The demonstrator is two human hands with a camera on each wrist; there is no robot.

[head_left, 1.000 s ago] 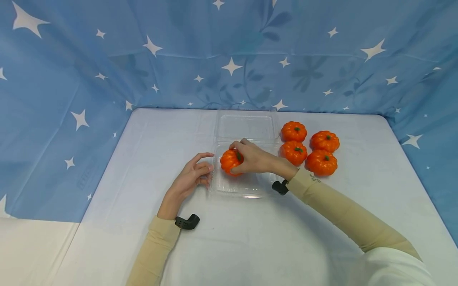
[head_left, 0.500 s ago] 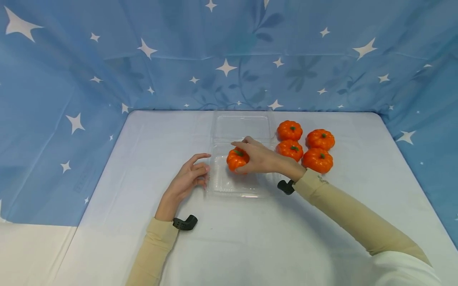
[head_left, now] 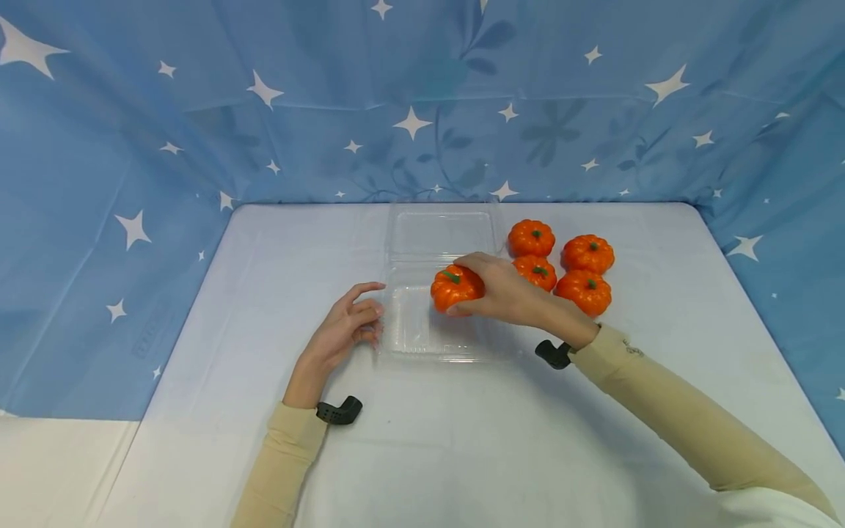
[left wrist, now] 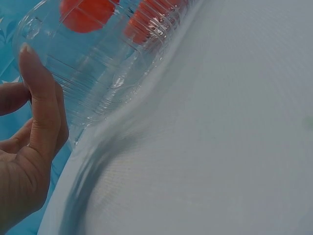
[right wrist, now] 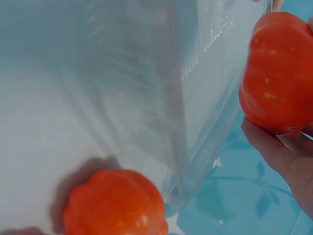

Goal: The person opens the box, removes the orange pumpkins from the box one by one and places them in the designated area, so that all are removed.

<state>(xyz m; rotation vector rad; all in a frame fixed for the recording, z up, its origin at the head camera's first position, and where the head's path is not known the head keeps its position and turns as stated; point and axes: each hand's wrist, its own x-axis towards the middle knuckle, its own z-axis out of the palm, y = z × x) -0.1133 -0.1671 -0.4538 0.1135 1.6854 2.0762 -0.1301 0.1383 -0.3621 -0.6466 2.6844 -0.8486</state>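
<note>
My right hand (head_left: 505,292) grips an orange toy pumpkin (head_left: 455,290) with a green stem, thumb on the near side and fingers on the far side. It holds the pumpkin over the base of a clear plastic clamshell box (head_left: 411,323), whose lid lies open at the back. In the right wrist view the held pumpkin (right wrist: 279,73) is off the table, level with the box's wall. My left hand (head_left: 339,330) is at the left side of the box, fingers loosely bent. One fingertip (left wrist: 29,54) touches or nearly touches the clear wall in the left wrist view.
To the right of the box, several more orange toy pumpkins (head_left: 590,254) stand close together on the white table (head_left: 488,440). One (head_left: 535,271) is partly behind my right hand. A blue star-patterned curtain (head_left: 422,95) hangs along the back and sides.
My right hand has moved rightward across the box with the pumpkin, which looks raised and tilted. My left hand stays by the box's left side. The whole view has shifted slightly.
</note>
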